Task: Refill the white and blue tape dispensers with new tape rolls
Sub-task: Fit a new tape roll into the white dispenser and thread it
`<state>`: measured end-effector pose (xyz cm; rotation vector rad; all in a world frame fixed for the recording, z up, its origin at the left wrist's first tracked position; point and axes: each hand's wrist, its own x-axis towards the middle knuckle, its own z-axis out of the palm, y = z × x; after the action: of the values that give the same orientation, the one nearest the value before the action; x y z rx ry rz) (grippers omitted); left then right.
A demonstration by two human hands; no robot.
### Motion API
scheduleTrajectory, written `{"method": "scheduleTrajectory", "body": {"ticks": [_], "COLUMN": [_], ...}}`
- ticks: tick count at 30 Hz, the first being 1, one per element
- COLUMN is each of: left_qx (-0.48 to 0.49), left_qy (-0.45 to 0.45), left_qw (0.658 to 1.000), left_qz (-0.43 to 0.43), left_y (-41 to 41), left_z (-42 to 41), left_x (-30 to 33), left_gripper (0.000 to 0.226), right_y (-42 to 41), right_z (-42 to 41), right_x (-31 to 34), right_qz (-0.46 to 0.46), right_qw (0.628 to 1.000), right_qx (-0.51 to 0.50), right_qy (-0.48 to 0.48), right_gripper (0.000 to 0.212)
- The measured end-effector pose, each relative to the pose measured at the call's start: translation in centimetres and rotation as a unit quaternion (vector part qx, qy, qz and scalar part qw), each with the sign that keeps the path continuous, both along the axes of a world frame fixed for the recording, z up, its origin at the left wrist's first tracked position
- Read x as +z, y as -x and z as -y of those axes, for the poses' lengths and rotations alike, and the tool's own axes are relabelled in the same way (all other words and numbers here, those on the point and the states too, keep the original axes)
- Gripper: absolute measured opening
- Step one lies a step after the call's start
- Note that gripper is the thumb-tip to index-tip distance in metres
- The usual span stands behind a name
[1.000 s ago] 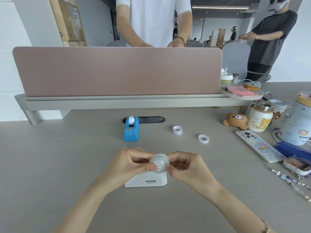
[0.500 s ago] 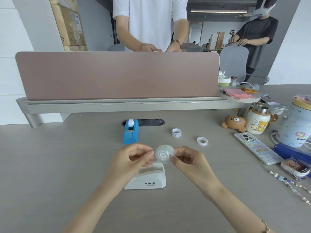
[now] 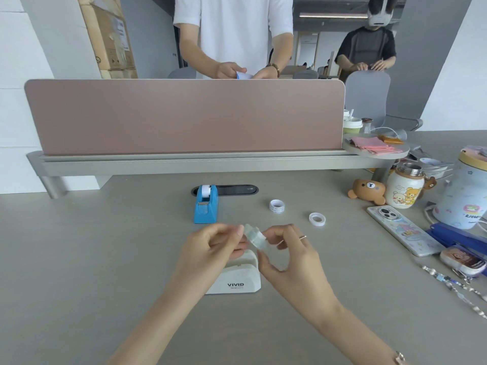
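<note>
White dispenser point(image 3: 238, 277) is emptied; we've got its spool point(image 3: 254, 236) pinched between left hand point(image 3: 210, 248) and right hand point(image 3: 286, 252) just above it. Blue dispenser point(image 3: 206, 205) behind, two rolls point(image 3: 277, 206) untouched.

A pink divider panel point(image 3: 184, 117) stands on the grey desk point(image 3: 79, 259). Behind it are a grey chair point(image 3: 367, 96) and white walls point(image 3: 15, 75).

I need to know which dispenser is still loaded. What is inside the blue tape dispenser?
A white tape roll sits in the top of the blue tape dispenser, behind its cutter. Only the roll's upper part shows; the dispenser's walls hide the rest and the hub.
</note>
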<state>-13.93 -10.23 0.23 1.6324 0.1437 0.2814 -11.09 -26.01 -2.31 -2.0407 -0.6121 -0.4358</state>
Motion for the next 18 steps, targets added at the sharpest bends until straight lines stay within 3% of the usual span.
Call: {"method": "scheduleTrajectory", "body": {"ticks": [3,7,10,13,15,18], "left_qx": [-0.028,-0.014,-0.033,-0.082,-0.102,-0.113], "left_qy": [0.044,0.019,-0.026,-0.076,-0.097,-0.102], "left_qw": [0.998,0.999,0.999,0.994,0.99,0.988], "left_qz": [-0.042,-0.04,-0.029,-0.013,0.002,0.013], "left_y": [0.5,0.3,0.2,0.3,0.3,0.3], "left_z": [0.5,0.3,-0.6,-1.3,-1.4,-1.3], "left_x": [0.5,0.2,0.3,0.6,0.7,0.6], "left_gripper": [0.018,0.017,0.017,0.02,0.02,0.02], "right_y": [-0.3,-0.2,-0.3,-1.0,-1.4,-1.3], "right_z": [0.0,0.1,0.2,0.7,0.9,1.0], "right_x": [-0.8,-0.9,-0.6,0.2,0.7,1.3], "right_qz": [0.113,0.131,0.061,-0.092,-0.187,-0.223], "right_qw": [0.99,0.984,0.996,0.99,0.972,0.962], "right_qx": [0.021,0.061,0.069,0.048,0.084,0.109], "right_qy": [0.076,0.104,0.016,-0.092,-0.115,-0.112], "right_gripper": [0.029,0.031,0.025,0.029,0.033,0.029]}}
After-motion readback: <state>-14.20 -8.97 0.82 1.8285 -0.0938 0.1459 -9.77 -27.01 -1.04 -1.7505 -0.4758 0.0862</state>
